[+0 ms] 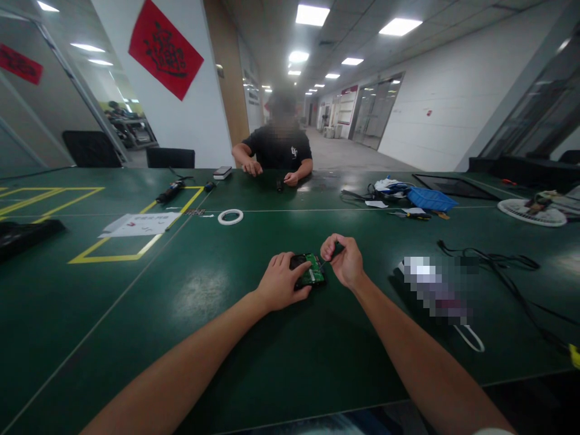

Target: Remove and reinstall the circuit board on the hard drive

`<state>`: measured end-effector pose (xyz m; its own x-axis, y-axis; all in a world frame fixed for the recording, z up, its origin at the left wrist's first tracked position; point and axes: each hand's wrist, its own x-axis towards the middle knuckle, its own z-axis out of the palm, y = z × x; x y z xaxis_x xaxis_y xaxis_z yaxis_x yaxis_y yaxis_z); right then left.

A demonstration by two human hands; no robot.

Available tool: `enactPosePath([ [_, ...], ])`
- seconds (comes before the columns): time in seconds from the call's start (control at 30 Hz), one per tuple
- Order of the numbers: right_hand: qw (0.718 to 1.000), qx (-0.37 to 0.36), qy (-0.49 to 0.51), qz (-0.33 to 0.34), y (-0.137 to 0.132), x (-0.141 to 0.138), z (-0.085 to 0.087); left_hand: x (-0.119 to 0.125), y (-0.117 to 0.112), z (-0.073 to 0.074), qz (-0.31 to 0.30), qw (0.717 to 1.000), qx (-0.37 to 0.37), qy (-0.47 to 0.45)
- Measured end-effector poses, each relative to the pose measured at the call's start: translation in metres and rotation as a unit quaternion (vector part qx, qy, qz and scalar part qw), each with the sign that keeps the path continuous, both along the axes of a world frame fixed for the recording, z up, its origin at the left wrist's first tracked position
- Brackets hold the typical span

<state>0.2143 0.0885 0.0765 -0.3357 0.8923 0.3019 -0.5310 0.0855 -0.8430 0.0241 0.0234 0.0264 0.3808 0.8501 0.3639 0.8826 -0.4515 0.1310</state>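
Observation:
A small black device with a green circuit board [312, 271] lies on the dark green table [190, 302] right in front of me. My left hand [281, 281] is closed round its left side and holds it down. My right hand [344, 260] is pinched on a thin dark tool, seemingly a small screwdriver [330, 257], whose tip points at the board's right edge.
Across the table a person in a black shirt [278, 150] sits with both hands on the surface. A white tape ring [230, 217], papers [141, 224], a blue tray [430, 198], black cables [502, 266], a white fan grille [531, 212] and yellow floor-style markings lie around.

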Motion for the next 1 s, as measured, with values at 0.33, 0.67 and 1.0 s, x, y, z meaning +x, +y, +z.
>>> enactPosePath([
  [0.33,1.0,-0.014,0.012,0.005,0.002,-0.002,-0.001,0.001,0.0,-0.001,-0.001,1.0,0.007,-0.001],
  [0.67,0.997,0.001,-0.048,0.056,0.01,-0.009,0.007,0.0,0.001,-0.001,-0.003,1.0,0.01,0.003],
  [1.0,0.996,-0.01,-0.05,0.079,0.003,0.008,0.007,0.001,0.0,-0.001,-0.003,1.0,0.003,-0.001],
])
